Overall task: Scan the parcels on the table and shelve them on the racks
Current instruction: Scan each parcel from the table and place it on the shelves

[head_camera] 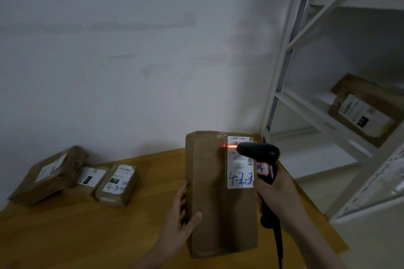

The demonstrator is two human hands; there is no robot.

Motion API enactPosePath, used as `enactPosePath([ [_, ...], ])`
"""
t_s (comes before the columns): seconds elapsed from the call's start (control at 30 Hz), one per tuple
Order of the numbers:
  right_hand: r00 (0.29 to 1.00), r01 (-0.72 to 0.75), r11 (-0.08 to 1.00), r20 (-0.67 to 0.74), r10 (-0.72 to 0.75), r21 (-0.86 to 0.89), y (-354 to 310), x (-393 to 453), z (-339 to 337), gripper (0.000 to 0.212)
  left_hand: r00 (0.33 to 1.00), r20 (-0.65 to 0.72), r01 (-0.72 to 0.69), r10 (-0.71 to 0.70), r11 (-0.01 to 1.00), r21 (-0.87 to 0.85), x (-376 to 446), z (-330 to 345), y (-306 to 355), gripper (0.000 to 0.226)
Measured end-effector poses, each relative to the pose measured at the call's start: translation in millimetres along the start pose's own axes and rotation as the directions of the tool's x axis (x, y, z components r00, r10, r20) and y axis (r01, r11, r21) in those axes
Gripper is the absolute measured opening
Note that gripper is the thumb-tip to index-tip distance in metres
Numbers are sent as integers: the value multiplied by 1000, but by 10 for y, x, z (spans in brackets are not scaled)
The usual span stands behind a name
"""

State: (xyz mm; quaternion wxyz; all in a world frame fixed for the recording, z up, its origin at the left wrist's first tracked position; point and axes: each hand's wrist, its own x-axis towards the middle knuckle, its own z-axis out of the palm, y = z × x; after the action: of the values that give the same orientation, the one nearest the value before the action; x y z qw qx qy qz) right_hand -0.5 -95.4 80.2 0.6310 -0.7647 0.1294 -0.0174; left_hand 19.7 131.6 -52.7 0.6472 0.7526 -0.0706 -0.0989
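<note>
My left hand (181, 214) grips the tall cardboard parcel (209, 199) by its left edge, holding it upright over the wooden tabletop (87, 231). My right hand (277, 194) is wrapped round the black barcode scanner (260, 155), its red beam on the parcel's shipping label (239, 170). Three smaller parcels (74, 177) lie at the tabletop's far left; another box (367, 111) sits on the white rack (306, 102).
</note>
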Motion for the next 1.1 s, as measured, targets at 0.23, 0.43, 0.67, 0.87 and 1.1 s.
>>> enactPosePath([
  [0.23,999,9,1000,-31,-8,19,2,-15,-73,19,1000,-2,-15,15,1000,-18,-47,8,18,94],
  [0.43,988,-153,971,46,147,185,233,21,-134,11,1000,-14,-17,17,1000,-7,-55,-86,-8,96],
  [0.67,882,-458,873,-35,470,167,1413,540,-34,21,996,-84,-4,5,1000,8,-131,-554,-74,96],
  [0.87,833,-517,824,85,547,-234,2446,1020,599,16,991,-132,11,-14,1000,-22,-188,-810,-221,87],
  [1.1,832,-472,775,79,549,-420,3161,1279,880,28,990,-112,76,-83,995,-63,-192,-1115,-327,94],
])
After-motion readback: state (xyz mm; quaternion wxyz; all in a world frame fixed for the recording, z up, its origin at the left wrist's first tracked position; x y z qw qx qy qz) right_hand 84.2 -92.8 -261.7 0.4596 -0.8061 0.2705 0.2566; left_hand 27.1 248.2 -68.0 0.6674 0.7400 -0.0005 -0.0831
